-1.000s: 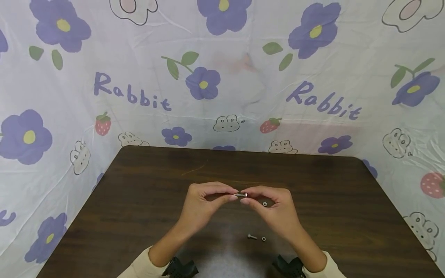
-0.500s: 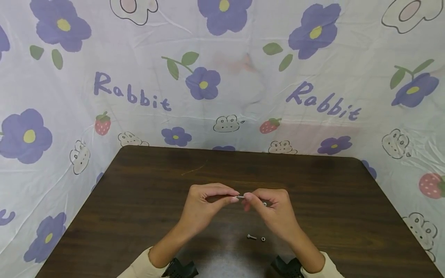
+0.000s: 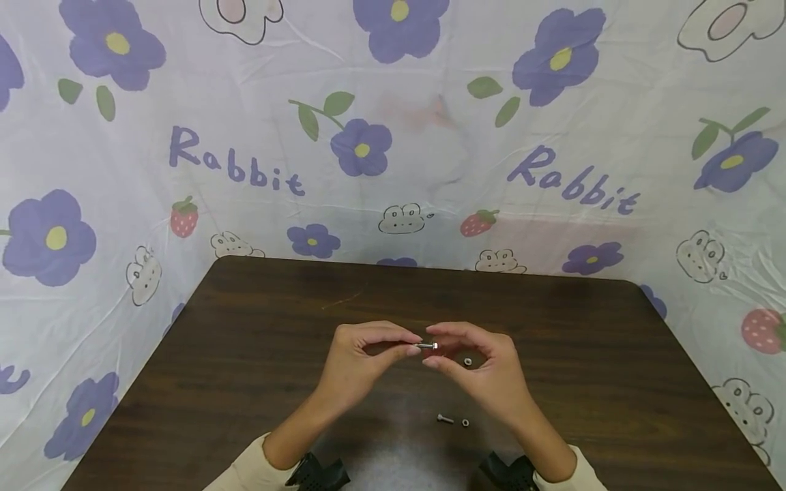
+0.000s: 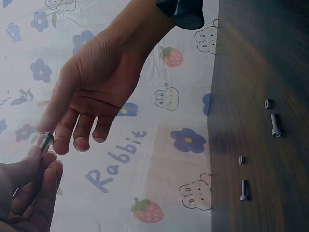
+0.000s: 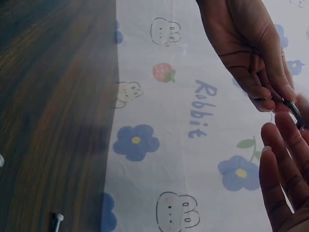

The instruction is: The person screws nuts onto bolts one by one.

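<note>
Thumb and index finger of my left hand pinch one end of a small silver bolt, held sideways above the table. Its wider hexagonal end points right. Around that end, my right hand has its thumb and fingers spread, apart from the metal in the head view. From the left wrist view, the bolt stands tilted between the left fingertips, with the right fingers close by. The right wrist view shows the left hand on the bolt's near part.
On the dark wooden table lie a loose bolt and a nut near the front. Another nut is beside the right hand. A second loose bolt shows in the left wrist view. Behind hangs a flower-printed cloth.
The right fingers pinched the bolt's hexagonal end, rolled over it with the thumb moving up, and are now spread off it. My left hand keeps its pinch in the same place.
</note>
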Action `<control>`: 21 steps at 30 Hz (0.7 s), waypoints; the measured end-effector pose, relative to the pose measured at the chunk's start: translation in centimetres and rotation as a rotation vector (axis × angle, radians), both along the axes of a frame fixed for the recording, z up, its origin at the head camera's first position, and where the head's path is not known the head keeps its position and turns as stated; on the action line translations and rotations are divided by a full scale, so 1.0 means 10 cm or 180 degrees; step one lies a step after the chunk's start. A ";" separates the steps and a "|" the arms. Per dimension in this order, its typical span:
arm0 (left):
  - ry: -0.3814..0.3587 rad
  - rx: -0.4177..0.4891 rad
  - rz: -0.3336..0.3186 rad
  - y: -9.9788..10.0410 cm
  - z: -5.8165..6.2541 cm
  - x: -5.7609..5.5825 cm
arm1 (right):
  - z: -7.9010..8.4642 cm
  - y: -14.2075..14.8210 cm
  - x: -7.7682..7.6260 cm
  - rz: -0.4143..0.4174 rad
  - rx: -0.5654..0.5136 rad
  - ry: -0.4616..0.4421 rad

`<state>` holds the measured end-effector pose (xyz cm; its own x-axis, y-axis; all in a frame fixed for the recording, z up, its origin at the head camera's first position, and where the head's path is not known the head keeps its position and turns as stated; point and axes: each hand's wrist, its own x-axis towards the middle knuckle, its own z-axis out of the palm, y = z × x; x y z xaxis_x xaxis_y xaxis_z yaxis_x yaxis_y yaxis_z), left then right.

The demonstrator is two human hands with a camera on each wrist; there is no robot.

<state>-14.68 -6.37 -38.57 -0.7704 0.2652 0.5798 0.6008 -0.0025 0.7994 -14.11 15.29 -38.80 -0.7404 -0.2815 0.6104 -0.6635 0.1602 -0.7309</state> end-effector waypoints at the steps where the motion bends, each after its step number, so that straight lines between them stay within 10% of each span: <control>1: 0.0003 -0.0002 0.0003 0.00 0.00 0.00 | 0.00 0.00 0.00 0.0006 -0.0003 0.0013; 21: 0.0121 0.0162 -0.0201 0.01 0.00 0.03 | 0.02 -0.03 0.03 0.0009 -0.0009 0.0117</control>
<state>-14.39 -6.28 -38.54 -0.7303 0.2821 0.6222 0.6280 -0.0815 0.7740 -13.81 14.99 -38.57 -0.7167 -0.2818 0.6380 -0.6903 0.1563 -0.7064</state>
